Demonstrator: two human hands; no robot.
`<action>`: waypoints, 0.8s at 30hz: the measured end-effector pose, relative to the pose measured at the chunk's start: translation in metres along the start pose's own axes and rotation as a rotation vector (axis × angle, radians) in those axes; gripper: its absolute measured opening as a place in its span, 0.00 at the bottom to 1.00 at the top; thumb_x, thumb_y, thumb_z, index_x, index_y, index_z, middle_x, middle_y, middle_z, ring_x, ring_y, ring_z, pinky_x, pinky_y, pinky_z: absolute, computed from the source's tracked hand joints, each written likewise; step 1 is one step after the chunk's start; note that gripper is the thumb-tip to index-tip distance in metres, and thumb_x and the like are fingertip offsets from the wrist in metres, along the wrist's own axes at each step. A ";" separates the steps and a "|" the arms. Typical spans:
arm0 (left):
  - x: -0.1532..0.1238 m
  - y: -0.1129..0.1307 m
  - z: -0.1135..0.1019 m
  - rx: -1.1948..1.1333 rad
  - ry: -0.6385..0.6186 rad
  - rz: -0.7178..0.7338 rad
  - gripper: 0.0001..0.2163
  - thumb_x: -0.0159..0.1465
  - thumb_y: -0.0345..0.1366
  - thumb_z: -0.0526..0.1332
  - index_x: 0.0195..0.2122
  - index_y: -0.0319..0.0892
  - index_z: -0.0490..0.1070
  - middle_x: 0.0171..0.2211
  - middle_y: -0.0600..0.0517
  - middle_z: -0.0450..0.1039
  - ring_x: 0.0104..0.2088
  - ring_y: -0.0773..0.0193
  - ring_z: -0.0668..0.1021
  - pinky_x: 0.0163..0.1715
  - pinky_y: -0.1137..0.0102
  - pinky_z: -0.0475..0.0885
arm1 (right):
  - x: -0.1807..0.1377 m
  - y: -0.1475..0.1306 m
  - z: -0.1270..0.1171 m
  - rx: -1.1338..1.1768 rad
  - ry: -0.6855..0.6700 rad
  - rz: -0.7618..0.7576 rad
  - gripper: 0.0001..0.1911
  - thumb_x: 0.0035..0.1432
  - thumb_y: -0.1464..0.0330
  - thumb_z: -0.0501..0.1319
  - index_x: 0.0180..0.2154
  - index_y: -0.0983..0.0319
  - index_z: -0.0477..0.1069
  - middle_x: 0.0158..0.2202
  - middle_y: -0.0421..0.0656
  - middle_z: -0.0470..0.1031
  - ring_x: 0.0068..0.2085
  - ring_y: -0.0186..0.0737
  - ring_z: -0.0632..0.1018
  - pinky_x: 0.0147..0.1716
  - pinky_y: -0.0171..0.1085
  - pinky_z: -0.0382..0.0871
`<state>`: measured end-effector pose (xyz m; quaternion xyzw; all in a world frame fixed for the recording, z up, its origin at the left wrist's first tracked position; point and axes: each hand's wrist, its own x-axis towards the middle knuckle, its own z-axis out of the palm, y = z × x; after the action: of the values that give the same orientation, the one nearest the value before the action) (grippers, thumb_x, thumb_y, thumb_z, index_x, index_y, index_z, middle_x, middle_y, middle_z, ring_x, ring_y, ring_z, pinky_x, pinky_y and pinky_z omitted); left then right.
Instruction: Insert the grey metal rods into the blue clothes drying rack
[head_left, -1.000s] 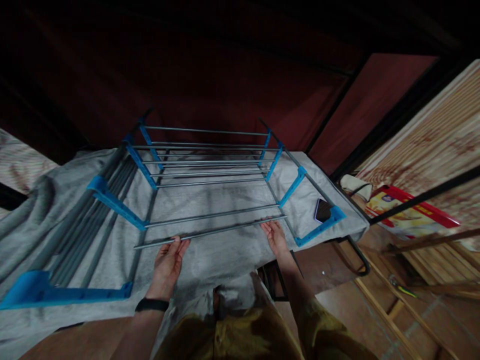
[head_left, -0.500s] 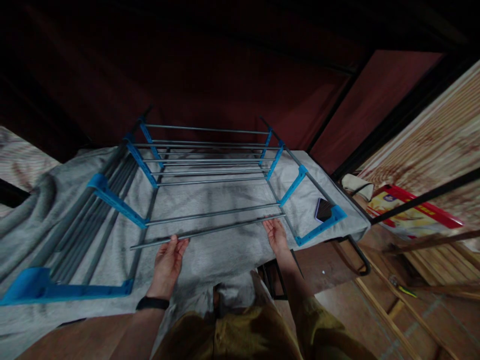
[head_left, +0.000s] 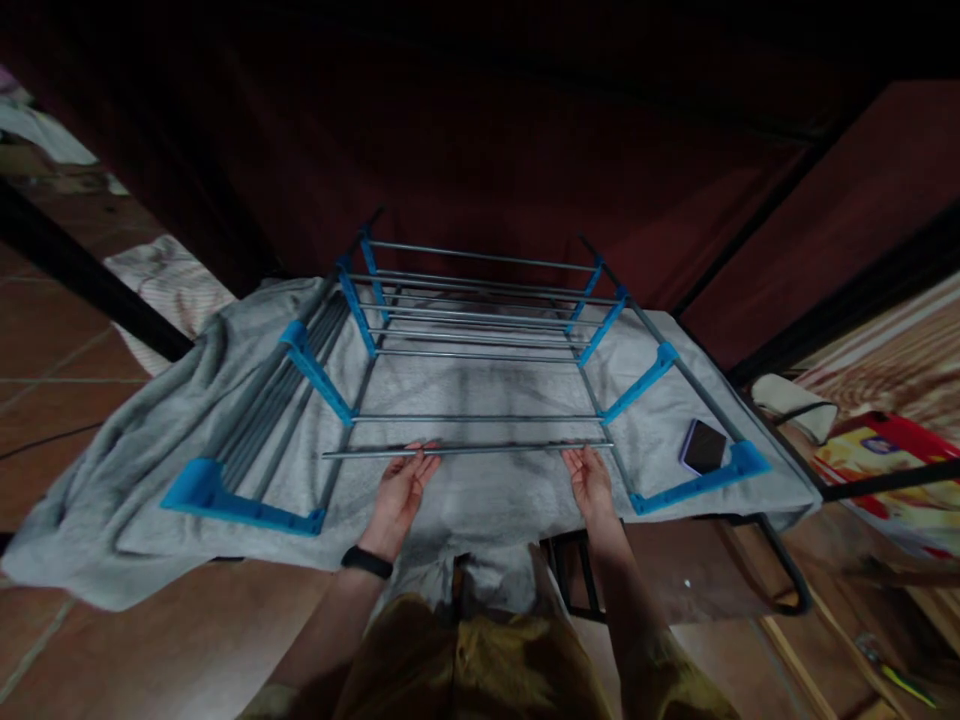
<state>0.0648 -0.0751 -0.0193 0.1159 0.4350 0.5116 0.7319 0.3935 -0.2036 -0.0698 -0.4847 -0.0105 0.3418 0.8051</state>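
A thin grey metal rod [head_left: 495, 449] lies level across both my hands, in front of a rack [head_left: 487, 418] of grey tubes with blue plastic brackets. My left hand [head_left: 403, 488] grips the rod left of its middle, thumb over it. Close to the rod's right end, my right hand [head_left: 590, 480] holds it with the fingers under it. Both rod ends reach the rack's side tubes in the view; whether they touch, I cannot tell. Several blue brackets [head_left: 327, 383] join the side tubes. A bundle of loose-looking grey tubes [head_left: 289, 390] lies along the left side.
The rack lies on a grey blanket [head_left: 480, 385] over a table. A phone [head_left: 703, 446] rests inside the right front bracket. A dark red panel [head_left: 487, 150] stands behind. A red and yellow box [head_left: 892, 470] is at the right, and pliers-like tool [head_left: 896, 670] on the floor.
My view has turned left, so everything sits further right in it. The rod has gone from slanted to nearly level, still in both hands.
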 end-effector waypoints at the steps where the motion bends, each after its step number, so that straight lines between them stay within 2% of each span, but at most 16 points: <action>1: -0.001 -0.004 0.002 -0.003 -0.012 -0.018 0.10 0.64 0.18 0.72 0.36 0.41 0.82 0.39 0.47 0.90 0.43 0.58 0.91 0.60 0.58 0.85 | 0.001 0.000 -0.001 -0.013 -0.005 -0.008 0.21 0.56 0.60 0.83 0.31 0.54 0.71 0.30 0.33 0.81 0.36 0.36 0.86 0.51 0.39 0.87; 4: 0.001 -0.016 0.007 0.007 -0.047 -0.050 0.09 0.63 0.21 0.75 0.38 0.41 0.82 0.40 0.45 0.90 0.42 0.58 0.91 0.59 0.58 0.85 | 0.002 0.001 -0.005 -0.037 -0.020 -0.032 0.21 0.57 0.58 0.83 0.32 0.54 0.71 0.30 0.34 0.81 0.37 0.38 0.87 0.54 0.42 0.87; 8: 0.004 -0.024 0.006 0.017 -0.055 -0.008 0.09 0.62 0.24 0.78 0.36 0.41 0.81 0.39 0.47 0.89 0.38 0.61 0.89 0.56 0.61 0.85 | 0.003 0.002 -0.008 -0.026 -0.008 -0.015 0.18 0.58 0.60 0.81 0.33 0.54 0.73 0.34 0.35 0.84 0.40 0.39 0.88 0.55 0.43 0.87; 13: 0.006 -0.017 -0.006 0.005 -0.019 0.030 0.12 0.61 0.25 0.79 0.31 0.42 0.77 0.37 0.48 0.88 0.36 0.63 0.88 0.51 0.64 0.85 | 0.008 0.003 -0.012 -0.008 0.023 -0.008 0.10 0.61 0.63 0.78 0.40 0.55 0.80 0.40 0.40 0.89 0.44 0.40 0.89 0.57 0.43 0.87; 18: 0.005 -0.006 -0.018 -0.003 0.003 0.062 0.10 0.63 0.28 0.80 0.37 0.42 0.79 0.38 0.49 0.88 0.35 0.63 0.88 0.51 0.65 0.84 | 0.013 0.007 -0.017 0.007 0.072 -0.016 0.11 0.62 0.65 0.76 0.43 0.55 0.78 0.41 0.42 0.89 0.43 0.41 0.90 0.55 0.45 0.88; 24: -0.001 -0.009 -0.018 0.008 -0.056 0.020 0.08 0.64 0.25 0.78 0.40 0.40 0.82 0.42 0.44 0.90 0.42 0.59 0.90 0.56 0.62 0.83 | 0.011 0.010 -0.022 0.016 0.008 -0.057 0.11 0.61 0.68 0.76 0.45 0.56 0.81 0.44 0.41 0.90 0.45 0.39 0.91 0.56 0.42 0.87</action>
<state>0.0573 -0.0855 -0.0349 0.1374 0.4154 0.5137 0.7380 0.4046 -0.2118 -0.0927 -0.4791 -0.0182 0.3167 0.8184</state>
